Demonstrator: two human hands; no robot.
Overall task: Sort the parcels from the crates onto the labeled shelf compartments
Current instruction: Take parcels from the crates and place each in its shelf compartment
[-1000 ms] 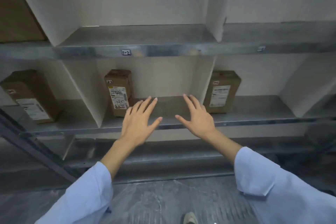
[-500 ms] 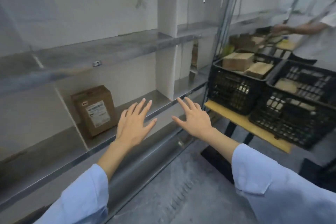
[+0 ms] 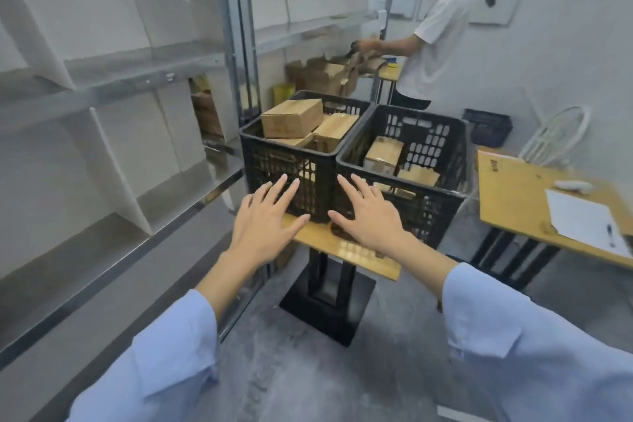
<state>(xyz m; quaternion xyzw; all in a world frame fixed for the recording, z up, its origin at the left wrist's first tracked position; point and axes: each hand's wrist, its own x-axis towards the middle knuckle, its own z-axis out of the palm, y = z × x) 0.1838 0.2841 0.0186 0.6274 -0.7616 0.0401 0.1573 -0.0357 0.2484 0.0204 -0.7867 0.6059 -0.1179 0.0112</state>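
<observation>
Two black plastic crates stand side by side on a small wooden table (image 3: 346, 250). The left crate (image 3: 274, 161) holds several brown cardboard parcels (image 3: 291, 122) piled to its rim. The right crate (image 3: 428, 195) holds a few parcels (image 3: 383, 152) lower down. My left hand (image 3: 263, 219) and my right hand (image 3: 370, 216) are stretched out in front of the crates, fingers straight and spread, holding nothing. The metal shelf (image 3: 205, 195) with white dividers runs along the left.
Another person in a white shirt (image 3: 431, 38) works at a far table with open cardboard boxes (image 3: 325, 75). A second wooden table (image 3: 534, 212) on the right carries a sheet of paper (image 3: 582, 219) and a pen. A parcel (image 3: 205, 113) stands in a far shelf compartment.
My view has swung right, away from the shelf compartments with parcels, to the two crates. Both hands stay empty and spread, now nearer the crates.
</observation>
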